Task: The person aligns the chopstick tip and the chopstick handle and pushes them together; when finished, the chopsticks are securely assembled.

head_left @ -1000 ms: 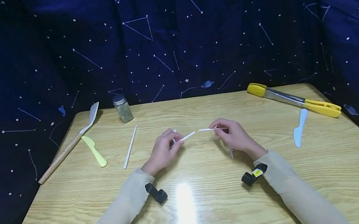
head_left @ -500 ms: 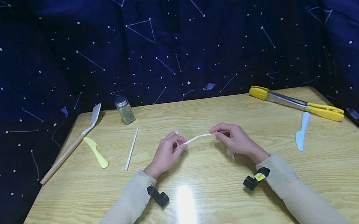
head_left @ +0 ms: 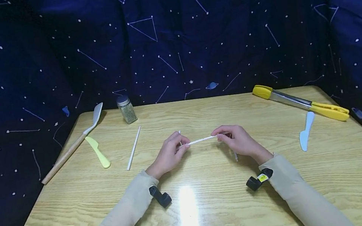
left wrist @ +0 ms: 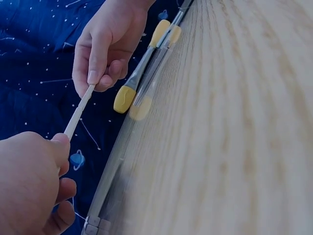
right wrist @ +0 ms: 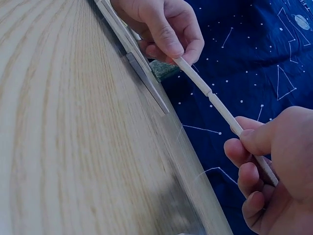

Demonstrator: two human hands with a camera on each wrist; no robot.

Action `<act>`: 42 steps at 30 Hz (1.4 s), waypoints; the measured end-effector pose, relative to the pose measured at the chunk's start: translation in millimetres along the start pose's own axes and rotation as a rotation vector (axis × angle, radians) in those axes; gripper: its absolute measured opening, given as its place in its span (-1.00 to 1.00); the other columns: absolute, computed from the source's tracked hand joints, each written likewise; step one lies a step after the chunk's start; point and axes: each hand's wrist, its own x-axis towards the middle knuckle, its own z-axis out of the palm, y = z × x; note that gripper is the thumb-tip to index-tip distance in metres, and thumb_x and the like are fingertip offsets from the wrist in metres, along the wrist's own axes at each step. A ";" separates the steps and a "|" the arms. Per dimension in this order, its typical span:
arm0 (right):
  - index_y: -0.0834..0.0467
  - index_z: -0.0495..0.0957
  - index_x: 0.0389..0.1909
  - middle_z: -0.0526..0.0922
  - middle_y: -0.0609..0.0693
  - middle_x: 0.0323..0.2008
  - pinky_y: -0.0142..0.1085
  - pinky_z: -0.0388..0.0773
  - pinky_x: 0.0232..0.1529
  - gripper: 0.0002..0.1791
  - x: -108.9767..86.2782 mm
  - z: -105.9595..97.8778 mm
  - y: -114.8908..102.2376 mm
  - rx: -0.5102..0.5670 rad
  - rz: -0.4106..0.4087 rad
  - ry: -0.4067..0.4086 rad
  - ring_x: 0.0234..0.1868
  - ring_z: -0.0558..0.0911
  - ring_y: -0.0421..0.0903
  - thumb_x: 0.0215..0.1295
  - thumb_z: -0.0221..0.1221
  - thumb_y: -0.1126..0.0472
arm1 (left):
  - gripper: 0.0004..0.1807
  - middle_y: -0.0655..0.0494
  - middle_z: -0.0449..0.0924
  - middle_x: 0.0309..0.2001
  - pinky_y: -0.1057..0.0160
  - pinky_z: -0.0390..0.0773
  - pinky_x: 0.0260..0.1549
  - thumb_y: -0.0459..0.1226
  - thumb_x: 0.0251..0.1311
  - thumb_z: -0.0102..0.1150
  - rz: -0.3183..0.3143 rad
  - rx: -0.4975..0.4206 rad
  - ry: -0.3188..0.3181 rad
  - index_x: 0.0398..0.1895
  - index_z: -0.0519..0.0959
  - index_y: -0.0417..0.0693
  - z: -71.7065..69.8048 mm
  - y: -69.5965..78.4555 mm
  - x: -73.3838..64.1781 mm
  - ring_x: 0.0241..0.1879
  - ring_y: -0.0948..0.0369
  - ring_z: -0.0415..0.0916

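My left hand (head_left: 170, 153) pinches a thin white stick (right wrist: 191, 76) between thumb and fingers. A second white stick (right wrist: 225, 112) is pinched by my right hand (head_left: 238, 141), its rear part running back under the curled fingers. Between the hands, the two ends meet in a nearly straight line, with a small notch showing at the joint in the right wrist view. The sticks are held above the table. A bit of another white stick (head_left: 236, 156) shows below my right hand, and a white tip shows behind my left fingers.
Left on the wooden table (head_left: 214, 208) lie a loose white stick (head_left: 134, 148), a yellow plastic knife (head_left: 98, 151) and a wooden-handled spatula (head_left: 69, 152). A spice jar (head_left: 127, 109) stands behind. Yellow-ended tongs (head_left: 299, 102) and a blue plastic knife (head_left: 307, 131) lie right.
The two stick ends were apart a second ago, then met at a slight bend. Now they line up almost straight. Both hands have come slightly lower in the head view.
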 end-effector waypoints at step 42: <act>0.23 0.65 -0.17 0.64 0.14 -0.39 -0.41 0.34 -0.51 -0.83 5.0 1.7 -7.1 0.018 -0.008 -0.006 -0.53 0.39 -0.21 0.33 0.11 0.39 | -0.96 0.11 0.41 -0.42 0.28 0.41 -0.23 -0.42 0.22 0.18 -0.081 0.025 -0.020 -0.29 0.55 -0.25 6.8 10.4 -4.1 -0.37 0.27 0.29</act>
